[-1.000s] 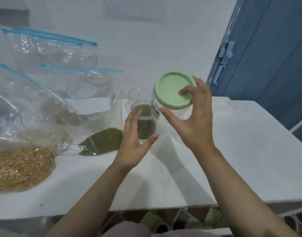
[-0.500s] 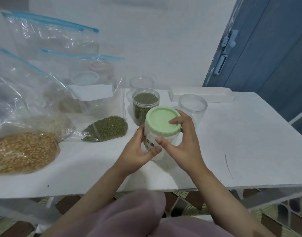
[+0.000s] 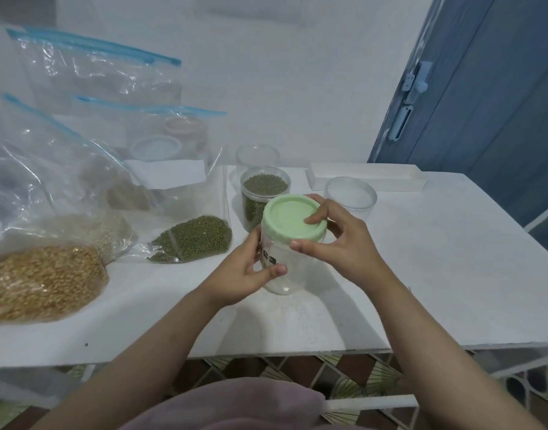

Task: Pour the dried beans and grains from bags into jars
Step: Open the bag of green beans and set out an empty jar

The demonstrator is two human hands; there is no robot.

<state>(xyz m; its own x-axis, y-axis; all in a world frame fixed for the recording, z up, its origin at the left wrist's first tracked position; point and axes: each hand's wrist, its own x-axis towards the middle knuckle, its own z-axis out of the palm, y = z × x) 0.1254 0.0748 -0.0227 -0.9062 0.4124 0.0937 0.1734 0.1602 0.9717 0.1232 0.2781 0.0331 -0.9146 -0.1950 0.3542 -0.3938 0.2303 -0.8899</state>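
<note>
Fingers of the right hand point(image 3: 335, 243) curl over the green lid point(image 3: 293, 218) of a clear plastic jar point(image 3: 282, 268) standing on the white table point(image 3: 421, 290) at frame centre. The left hand point(image 3: 248, 268) grips its side. Just behind stands an open jar of mung beans point(image 3: 263, 193), with the mung bean bag point(image 3: 192, 237) to its left.

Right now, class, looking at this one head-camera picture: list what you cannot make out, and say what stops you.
- Jars behind the zip bags: contents unclear, blurred by crinkled plastic, head view.
- Label on the green-lidded jar: mostly covered by the left hand.
- Whether the green lid is screwed tight: the right hand fingers cover part of its rim.
- Bag of yellow grain: cut off by the left edge.
- Rear clear jar: lower part hidden by the mung bean jar.
</note>
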